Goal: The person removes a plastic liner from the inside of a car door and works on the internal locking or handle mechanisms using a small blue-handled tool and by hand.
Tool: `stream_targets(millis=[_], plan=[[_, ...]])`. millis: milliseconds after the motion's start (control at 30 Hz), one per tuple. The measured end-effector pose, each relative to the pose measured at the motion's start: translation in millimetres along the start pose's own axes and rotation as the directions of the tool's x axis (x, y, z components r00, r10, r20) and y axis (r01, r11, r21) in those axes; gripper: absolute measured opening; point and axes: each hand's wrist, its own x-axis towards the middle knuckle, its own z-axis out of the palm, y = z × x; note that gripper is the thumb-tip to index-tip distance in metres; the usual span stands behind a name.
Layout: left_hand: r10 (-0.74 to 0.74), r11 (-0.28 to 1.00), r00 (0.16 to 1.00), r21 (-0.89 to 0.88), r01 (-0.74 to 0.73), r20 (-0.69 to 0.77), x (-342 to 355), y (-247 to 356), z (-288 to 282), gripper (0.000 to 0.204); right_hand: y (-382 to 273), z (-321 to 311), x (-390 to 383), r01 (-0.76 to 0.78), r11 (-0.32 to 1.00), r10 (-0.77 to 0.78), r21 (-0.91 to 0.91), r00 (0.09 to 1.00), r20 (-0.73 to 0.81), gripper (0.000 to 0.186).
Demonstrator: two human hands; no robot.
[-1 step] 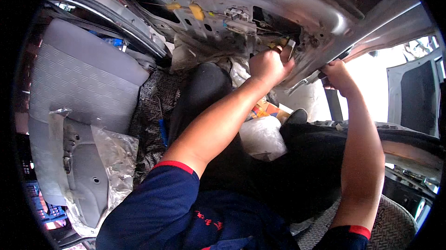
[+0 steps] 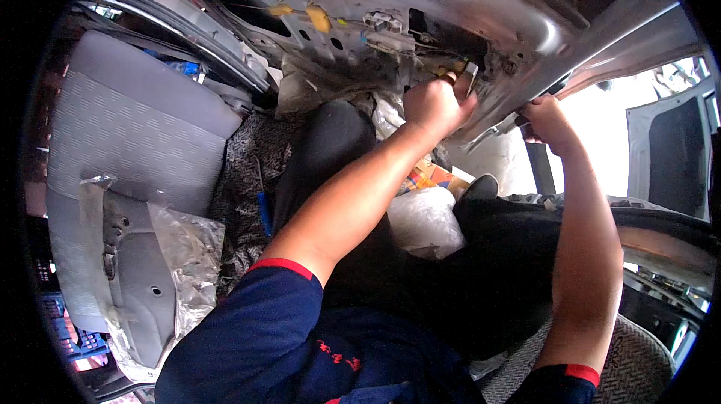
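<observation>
My left hand (image 2: pixel 437 107) is closed at an opening in the bare silver inner door panel (image 2: pixel 443 6). A small flat piece with a pale metallic face (image 2: pixel 469 78) sticks up between its thumb and fingers; its kind does not show. Farther right, my right hand (image 2: pixel 548 122) is curled at the door's edge. Its fingers wrap round a dark part, too hidden to name. Left of my left hand, the panel carries yellow clips (image 2: pixel 318 18) on a thin rod and a whitish latch-like fitting (image 2: pixel 384 22).
A grey patterned seat (image 2: pixel 143 119) stands at the left, with a grey trim panel (image 2: pixel 139 276) in torn clear plastic leaning on it. Between my legs lies a white plastic bag (image 2: pixel 426 222) near an orange carton (image 2: pixel 432 173). A blue-handled tool (image 2: pixel 263 212) lies beside my left leg.
</observation>
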Motion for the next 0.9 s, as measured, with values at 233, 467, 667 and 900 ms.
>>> stream_targets(millis=[233,467,667,900], plan=[[0.042,0.997,0.997,0.063,-0.046,0.063,9,-14,2,0.052,-59,5,-10,-0.338,0.931,0.346,0.137,0.937,-0.038,0.03],[0.092,0.996,0.996,0.011,-0.093,0.013,8,-10,-2,0.046,-59,4,-13,-0.341,0.931,0.348,0.127,0.937,-0.032,0.033],[0.108,0.994,0.993,-0.014,-0.109,-0.048,7,-13,4,0.042,-59,6,-11,-0.35,0.932,0.355,0.093,0.934,-0.046,0.036],[0.047,0.999,0.999,-0.023,-0.047,0.02,7,-11,2,0.044,-63,6,-15,-0.26,0.965,0.262,0.033,0.964,-0.053,0.036]])
